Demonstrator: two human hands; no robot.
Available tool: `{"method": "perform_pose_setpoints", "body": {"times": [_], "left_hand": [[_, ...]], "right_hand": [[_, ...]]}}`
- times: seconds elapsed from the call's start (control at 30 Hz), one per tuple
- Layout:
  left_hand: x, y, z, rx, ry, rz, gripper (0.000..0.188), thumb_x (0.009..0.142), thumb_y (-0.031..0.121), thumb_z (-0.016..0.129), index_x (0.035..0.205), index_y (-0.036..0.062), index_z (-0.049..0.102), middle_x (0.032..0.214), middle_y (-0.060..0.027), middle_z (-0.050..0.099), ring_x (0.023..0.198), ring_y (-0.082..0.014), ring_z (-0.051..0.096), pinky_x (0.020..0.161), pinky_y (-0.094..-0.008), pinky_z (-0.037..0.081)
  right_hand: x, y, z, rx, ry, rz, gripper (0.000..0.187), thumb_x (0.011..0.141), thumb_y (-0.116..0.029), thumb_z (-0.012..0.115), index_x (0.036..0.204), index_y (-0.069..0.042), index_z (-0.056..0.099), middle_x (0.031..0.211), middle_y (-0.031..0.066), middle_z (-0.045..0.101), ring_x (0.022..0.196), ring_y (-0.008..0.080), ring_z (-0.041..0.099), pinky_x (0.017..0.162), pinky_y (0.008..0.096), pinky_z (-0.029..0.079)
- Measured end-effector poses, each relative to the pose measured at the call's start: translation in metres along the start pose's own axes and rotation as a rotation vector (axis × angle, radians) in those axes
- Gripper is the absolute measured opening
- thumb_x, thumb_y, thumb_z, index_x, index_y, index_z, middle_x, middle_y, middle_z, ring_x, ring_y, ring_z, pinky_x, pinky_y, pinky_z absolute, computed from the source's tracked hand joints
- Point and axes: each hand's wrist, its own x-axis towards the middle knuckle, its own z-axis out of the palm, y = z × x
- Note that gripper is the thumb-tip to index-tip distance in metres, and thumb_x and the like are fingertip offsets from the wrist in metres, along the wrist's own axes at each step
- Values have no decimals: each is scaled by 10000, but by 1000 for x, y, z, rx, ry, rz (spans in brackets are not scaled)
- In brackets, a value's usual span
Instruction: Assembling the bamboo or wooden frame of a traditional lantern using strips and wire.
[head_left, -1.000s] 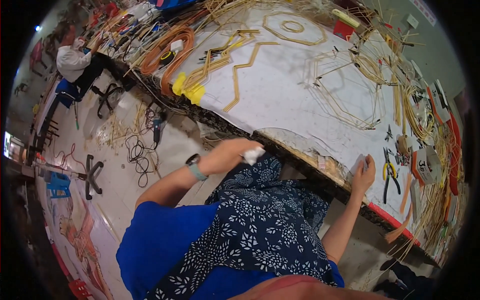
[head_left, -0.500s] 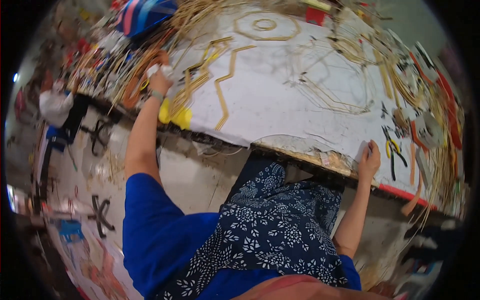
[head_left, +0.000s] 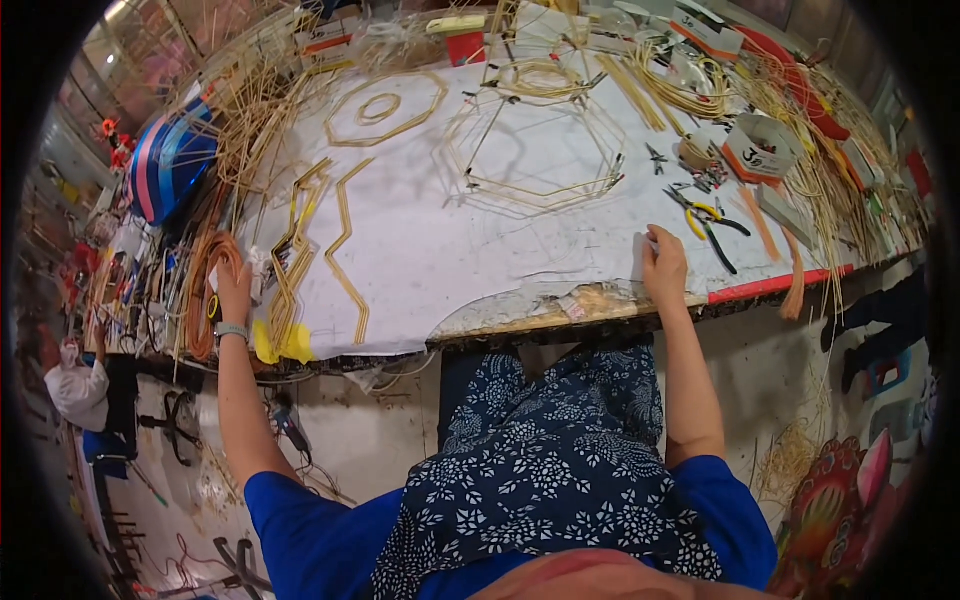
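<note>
Straw-coloured strips form a many-sided frame pinned with small dark clips, standing on the white paper that covers the worktop. Well to the left of the frame and nearer the person, the left hand reaches across a coil of orange-brown cord. Its fingers stretch forward against the coil, and a crumpled white wad sits just beside them; whether they grip the cord or the wad cannot be told.

Nearer the person than the frame and to its right, the right hand rests at the worktop's edge. Its fingers are loosely bent and partly spread, with nothing visible in their hold. Farther right of the frame lie pliers with yellow and black handles, near that hand but apart from it, and beyond them an orange-and-white carton.

To the left of the frame lies a flat octagon of strips around a smaller ring. Nearer the person than the octagon, and also left of the frame, bent zigzag strips lie between the two hands.
</note>
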Motion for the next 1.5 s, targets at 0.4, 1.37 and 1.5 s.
{"method": "perform_pose_setpoints", "body": {"times": [0.4,1.37,1.5], "left_hand": [[-13,222,52,-574,303,283,236,799,143,601,649,22,464,527,-121,437,489,-212,415,488,-362,340],[-1,333,191,-1652,-271,-366,378,821,178,641,566,94,375,508,11,398,439,-89,366,425,-259,297],[-3,334,195,-1635,-262,-328,377,823,180,643,571,102,373,512,16,395,446,-87,378,429,-250,295]], "right_hand": [[2,14,6,118,39,55,237,818,-63,565,1052,-25,579,933,150,619,863,297,582,750,384,472],[6,17,13,14,-34,42,173,841,-29,549,1004,6,595,873,106,635,776,182,612,715,270,471],[2,13,11,-62,-8,-84,154,824,-27,563,971,-1,603,893,130,629,759,230,611,708,298,474]]}}
